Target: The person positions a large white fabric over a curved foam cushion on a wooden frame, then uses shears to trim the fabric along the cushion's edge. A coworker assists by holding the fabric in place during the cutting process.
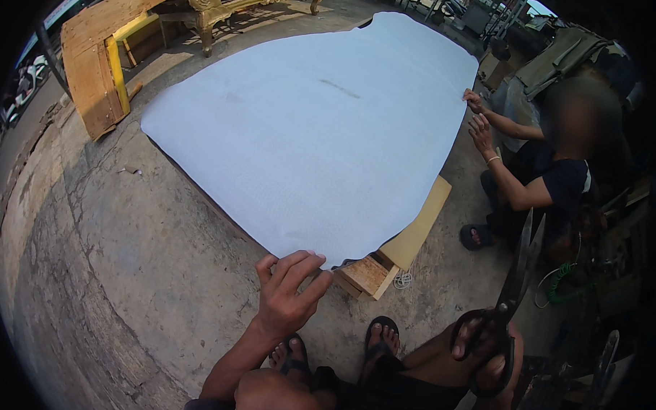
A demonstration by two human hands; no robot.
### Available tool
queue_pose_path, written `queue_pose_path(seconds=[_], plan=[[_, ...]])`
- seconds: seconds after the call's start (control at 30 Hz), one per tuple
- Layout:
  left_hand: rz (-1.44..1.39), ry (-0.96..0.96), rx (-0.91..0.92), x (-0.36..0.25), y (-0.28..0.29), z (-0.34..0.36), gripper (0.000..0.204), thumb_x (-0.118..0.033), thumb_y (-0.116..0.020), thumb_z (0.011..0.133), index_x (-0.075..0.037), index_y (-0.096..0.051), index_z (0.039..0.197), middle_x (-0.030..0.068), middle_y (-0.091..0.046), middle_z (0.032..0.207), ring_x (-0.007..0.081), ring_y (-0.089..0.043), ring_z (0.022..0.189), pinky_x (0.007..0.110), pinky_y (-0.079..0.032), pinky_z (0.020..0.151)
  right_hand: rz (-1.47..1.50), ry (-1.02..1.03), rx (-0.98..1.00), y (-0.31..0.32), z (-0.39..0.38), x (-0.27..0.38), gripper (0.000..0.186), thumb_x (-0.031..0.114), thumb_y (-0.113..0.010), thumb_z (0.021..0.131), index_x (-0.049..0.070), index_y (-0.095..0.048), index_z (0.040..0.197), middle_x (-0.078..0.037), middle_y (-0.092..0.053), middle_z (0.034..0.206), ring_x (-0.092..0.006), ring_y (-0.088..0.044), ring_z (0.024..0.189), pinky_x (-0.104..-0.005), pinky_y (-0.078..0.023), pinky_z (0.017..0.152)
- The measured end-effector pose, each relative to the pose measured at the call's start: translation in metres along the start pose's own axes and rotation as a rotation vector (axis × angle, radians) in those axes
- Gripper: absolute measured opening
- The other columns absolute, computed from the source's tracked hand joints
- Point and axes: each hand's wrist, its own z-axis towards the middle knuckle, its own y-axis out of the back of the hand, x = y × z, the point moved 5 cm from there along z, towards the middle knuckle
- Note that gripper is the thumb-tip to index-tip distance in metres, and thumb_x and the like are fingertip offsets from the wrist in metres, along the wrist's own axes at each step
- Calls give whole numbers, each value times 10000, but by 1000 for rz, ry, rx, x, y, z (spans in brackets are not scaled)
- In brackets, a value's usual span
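A large white sheet of fabric is spread over a low wooden frame, its dark underside showing along the edges. My left hand pinches the sheet's near corner between thumb and fingers. Off to the right, away from the fabric, my right hand has its fingers through the handles of large dark scissors. The scissor blades point up and stand slightly apart. At the right edge of the sheet a co-worker's hands are raised, one of them touching the fabric edge.
The co-worker crouches at the right. A yellowish foam or board piece sticks out beneath the sheet. Far left stands a wooden panel with a yellow edge, beside carved golden furniture. A green cord lies right on the concrete floor.
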Motion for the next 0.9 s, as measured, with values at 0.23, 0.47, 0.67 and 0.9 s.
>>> queue_pose_path(seconds=[0.23, 0.47, 0.67, 0.9], plan=[[8, 1, -38, 1, -2, -6, 218, -76, -801, 813, -155, -759, 1012, 18, -687, 1201, 203, -610, 1172, 430, -364, 965, 30, -468, 366, -76, -21, -88, 382, 333, -655, 1043, -7, -568, 1194, -63, -647, 954, -119, -641, 804, -254, -487, 743], [42, 42, -111, 2, -3, -8, 227, -147, -834, 852, -179, -740, 1055, 25, -612, 1292, 222, -525, 1284, 438, -375, 1004, -97, -563, 361, -78, -15, -98, 424, 440, -622, 1049, 20, -586, 1095, -31, -662, 755, -95, -626, 720, -219, -448, 662], [86, 28, -86, 4, -6, -13, 233, -151, -835, 850, -218, -738, 1051, 34, -577, 1331, 249, -471, 1334, 465, -364, 1025, -98, -599, 352, -79, -15, -98, 456, 477, -618, 1043, 21, -602, 1054, -31, -670, 736, -94, -613, 663, -227, -435, 613], [36, 47, -55, 3, -5, -8, 241, -153, -832, 827, -204, -725, 1037, 54, -572, 1322, 275, -476, 1321, 476, -329, 1031, -101, -647, 346, -78, -14, -96, 478, 498, -634, 1029, 22, -615, 1064, -39, -684, 743, -105, -628, 642, -231, -442, 583]])
